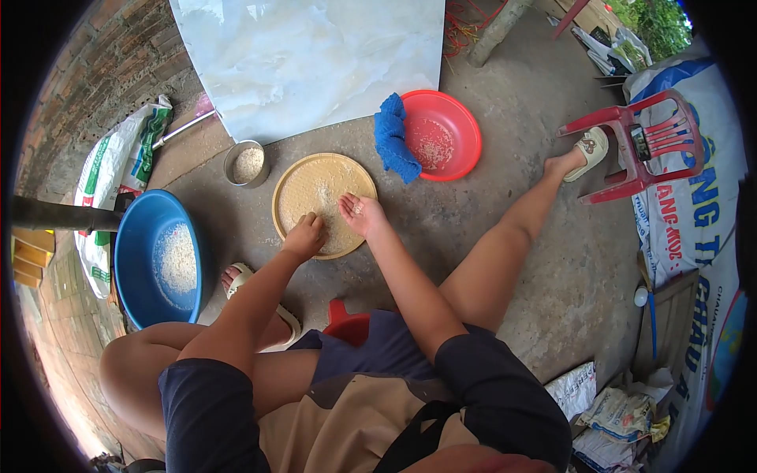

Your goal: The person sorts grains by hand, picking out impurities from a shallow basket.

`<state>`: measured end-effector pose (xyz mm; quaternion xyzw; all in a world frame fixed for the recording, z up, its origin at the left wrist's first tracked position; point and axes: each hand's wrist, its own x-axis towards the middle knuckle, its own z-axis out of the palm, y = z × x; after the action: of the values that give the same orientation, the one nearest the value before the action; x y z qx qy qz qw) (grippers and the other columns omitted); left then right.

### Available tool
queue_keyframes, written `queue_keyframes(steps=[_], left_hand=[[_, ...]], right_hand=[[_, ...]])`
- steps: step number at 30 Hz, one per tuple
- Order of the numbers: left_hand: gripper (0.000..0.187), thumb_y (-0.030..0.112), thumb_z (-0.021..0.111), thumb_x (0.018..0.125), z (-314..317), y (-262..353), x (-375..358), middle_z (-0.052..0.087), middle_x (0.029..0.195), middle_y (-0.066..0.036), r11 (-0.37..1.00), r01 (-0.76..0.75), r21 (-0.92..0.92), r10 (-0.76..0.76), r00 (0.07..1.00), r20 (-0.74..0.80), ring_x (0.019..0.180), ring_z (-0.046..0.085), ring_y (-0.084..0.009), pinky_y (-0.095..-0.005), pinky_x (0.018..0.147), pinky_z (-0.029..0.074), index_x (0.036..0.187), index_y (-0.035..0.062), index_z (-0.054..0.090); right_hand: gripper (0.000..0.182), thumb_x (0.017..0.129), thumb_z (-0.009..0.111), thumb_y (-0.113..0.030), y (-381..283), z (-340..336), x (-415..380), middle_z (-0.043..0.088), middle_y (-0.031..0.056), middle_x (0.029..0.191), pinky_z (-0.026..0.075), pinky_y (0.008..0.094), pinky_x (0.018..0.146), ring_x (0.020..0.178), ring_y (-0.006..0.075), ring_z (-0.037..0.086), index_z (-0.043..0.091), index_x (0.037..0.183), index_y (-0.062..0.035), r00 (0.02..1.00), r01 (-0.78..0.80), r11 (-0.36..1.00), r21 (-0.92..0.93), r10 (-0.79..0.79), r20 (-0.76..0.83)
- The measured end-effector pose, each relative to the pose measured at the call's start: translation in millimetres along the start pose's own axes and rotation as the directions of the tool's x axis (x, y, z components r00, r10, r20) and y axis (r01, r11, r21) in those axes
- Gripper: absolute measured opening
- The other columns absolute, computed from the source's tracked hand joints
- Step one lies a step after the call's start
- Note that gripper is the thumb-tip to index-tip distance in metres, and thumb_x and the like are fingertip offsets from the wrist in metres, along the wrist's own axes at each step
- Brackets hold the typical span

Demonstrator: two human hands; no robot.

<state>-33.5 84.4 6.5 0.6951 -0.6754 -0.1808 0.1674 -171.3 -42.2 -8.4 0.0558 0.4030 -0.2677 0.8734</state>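
A round woven bamboo tray lies on the floor in front of me, with pale rice grains scattered over it. My left hand is over its near side, knuckles up and fingers curled together; whatever they pinch is hidden. Beside it, at the tray's right edge, my right hand is turned palm up and cupped, holding a small amount of rice grains. A metal pot filled with grain stands just left of the tray. To the right, a red basin has grains on its bottom and a blue cloth over its rim.
A large blue basin holding white grain stands at my left. A pale marbled board leans at the back. Sacks lie by the brick wall. A red plastic chair is at far right, near my outstretched foot.
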Motion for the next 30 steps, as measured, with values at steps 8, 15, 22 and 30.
queue_keyframes(steps=[8, 15, 22, 30], left_hand=[[0.013, 0.008, 0.053, 0.077, 30.0, -19.3, 11.6, 0.054, 0.086, -0.019, 0.996, 0.064, -0.067, -0.061, 0.997, 0.04, 0.085, 0.055, -0.0364, -0.0421, 0.076, 0.046, 0.087, -0.0001, 0.053], [0.012, 0.008, 0.059, 0.071, 19.6, -19.8, 30.2, 0.06, 0.078, -0.018, 0.916, 0.238, -0.322, -0.273, 0.96, -0.069, 0.074, 0.06, -0.0335, -0.0387, 0.068, 0.048, 0.078, -0.0009, 0.058], [0.012, 0.007, 0.058, 0.083, -0.6, 16.6, 66.7, 0.063, 0.08, -0.007, 0.578, 0.339, -0.742, -0.452, 0.89, 0.054, 0.069, 0.06, -0.0126, -0.0258, 0.061, 0.049, 0.091, -0.001, 0.058], [0.024, 0.015, 0.062, 0.081, 3.8, 19.1, 69.9, 0.063, 0.089, -0.009, 0.69, 0.305, -0.656, -0.318, 0.942, 0.103, 0.079, 0.06, -0.0177, -0.0291, 0.073, 0.047, 0.101, 0.0026, 0.059]], right_hand=[[0.028, 0.091, 0.034, -0.017, 3.2, 0.5, -2.3, 0.053, 0.0134, 0.1, 0.044, 0.0363, 0.091, 0.096, 0.0247, 0.052, 0.049, 0.102, 0.0033, 1.0, -0.001, 1.0, -0.019, 0.001, -0.009], [0.026, 0.091, 0.034, -0.014, 0.4, -0.9, -2.3, 0.053, 0.0144, 0.101, 0.045, 0.0345, 0.09, 0.099, 0.0245, 0.053, 0.05, 0.102, 0.0045, 1.0, 0.008, 1.0, -0.011, -0.008, -0.029], [0.029, 0.09, 0.032, -0.015, 4.8, -7.1, 4.9, 0.055, 0.0145, 0.098, 0.045, 0.035, 0.09, 0.095, 0.0251, 0.054, 0.05, 0.102, 0.0045, 0.993, 0.017, 0.998, -0.056, -0.024, -0.112], [0.024, 0.089, 0.035, -0.012, -0.6, -5.0, -1.7, 0.055, 0.0123, 0.091, 0.049, 0.0331, 0.079, 0.086, 0.0237, 0.055, 0.051, 0.098, 0.0034, 0.992, 0.0, 1.0, -0.023, -0.003, -0.127]])
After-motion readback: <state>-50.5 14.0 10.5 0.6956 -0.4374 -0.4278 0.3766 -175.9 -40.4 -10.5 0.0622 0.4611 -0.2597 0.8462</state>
